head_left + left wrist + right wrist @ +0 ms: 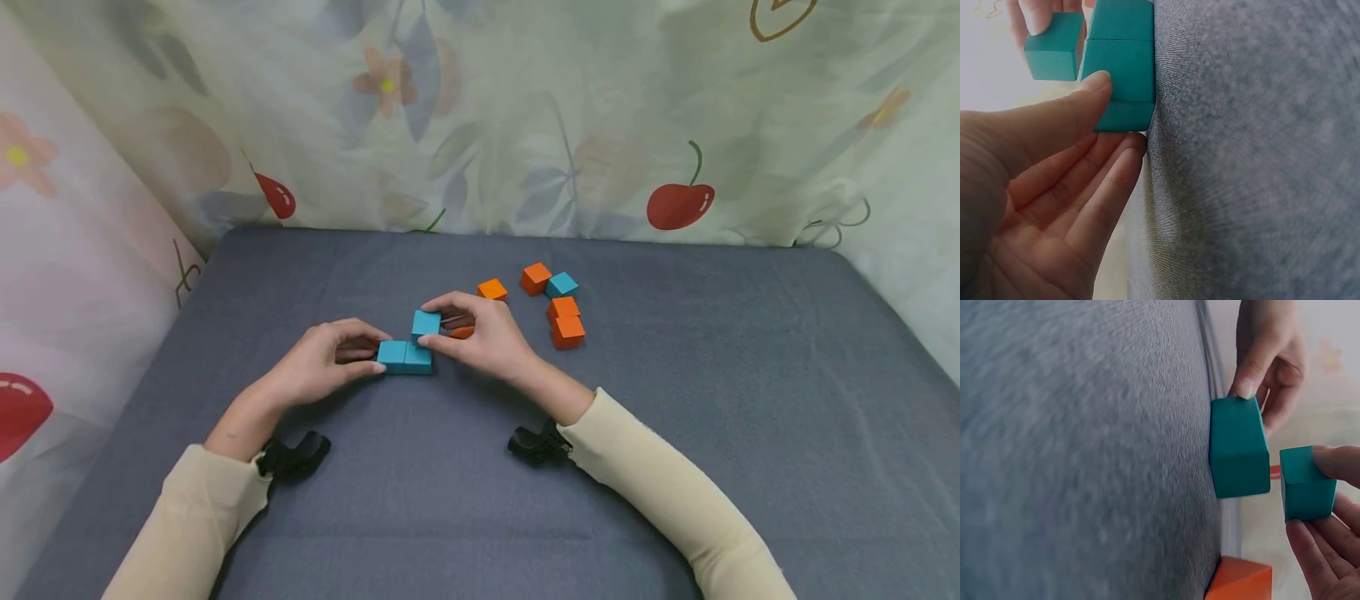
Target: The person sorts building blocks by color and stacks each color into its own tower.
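Two blue-green cubes stand side by side on the grey cloth, the left cube (391, 353) touching the right cube (418, 362). With thumb on the near side and fingers behind, my left hand (318, 365) pinches the left cube at its outer end. My right hand (487, 340) holds a third blue-green cube (426, 322) between thumb and fingertips, raised over the right end of the pair. A gap shows between this raised cube (1307, 494) and the pair (1240, 450) in the right wrist view. An orange block (462, 332) is partly hidden behind my right fingers.
Beyond my right hand lie more loose cubes: an orange cube (492, 288), another orange cube (534, 280), a blue-green cube (562, 285) and two touching orange cubes (567, 333). A patterned curtain (480, 133) hangs along the table's back edge.
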The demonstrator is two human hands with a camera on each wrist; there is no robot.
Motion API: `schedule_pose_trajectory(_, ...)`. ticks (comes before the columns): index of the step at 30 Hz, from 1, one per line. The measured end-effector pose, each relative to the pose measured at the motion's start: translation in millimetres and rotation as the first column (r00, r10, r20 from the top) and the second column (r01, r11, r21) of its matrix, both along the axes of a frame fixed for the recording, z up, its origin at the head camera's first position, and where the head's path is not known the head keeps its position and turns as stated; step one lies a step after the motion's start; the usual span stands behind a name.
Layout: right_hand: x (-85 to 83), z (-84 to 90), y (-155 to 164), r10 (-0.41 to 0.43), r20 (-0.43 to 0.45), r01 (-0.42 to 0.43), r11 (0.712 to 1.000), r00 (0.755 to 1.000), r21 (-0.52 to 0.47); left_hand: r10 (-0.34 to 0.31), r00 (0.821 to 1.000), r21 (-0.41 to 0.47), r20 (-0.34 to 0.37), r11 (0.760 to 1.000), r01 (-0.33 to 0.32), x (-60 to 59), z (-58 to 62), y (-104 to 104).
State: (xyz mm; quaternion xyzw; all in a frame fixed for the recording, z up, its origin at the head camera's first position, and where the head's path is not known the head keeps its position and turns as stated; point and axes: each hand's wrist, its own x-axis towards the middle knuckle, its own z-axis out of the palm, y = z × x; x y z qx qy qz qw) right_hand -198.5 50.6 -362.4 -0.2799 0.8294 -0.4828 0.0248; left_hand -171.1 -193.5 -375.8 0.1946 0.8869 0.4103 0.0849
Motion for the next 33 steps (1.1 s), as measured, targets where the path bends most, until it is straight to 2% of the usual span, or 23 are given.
schedule_pose_trajectory(10, 3.9, -1.4, -12.5, 0.065, -0.018, -0.064, 0.997, 0.998, 0.050, -0.016, 1.000, 0.004, -0.007, 1.000, 0.016, 1.7, 2.3, -1.4)
schedule_pose_trajectory(24, 5.9, -2.7, -26.7, 0.107, -0.024, -0.106, 0.993, 0.994, 0.045, -0.039, 0.999, 0.028, -0.005, 0.999, 0.039, 1.7, 2.4, -2.4)
schedule_pose_trajectory(33, 5.9, -4.6, -34.4, 0.102, -0.045, -0.102, 0.995, 0.994, 0.017, -0.039, 0.999, 0.023, 0.004, 0.999, 0.039, 0.0, 2.2, -3.9)
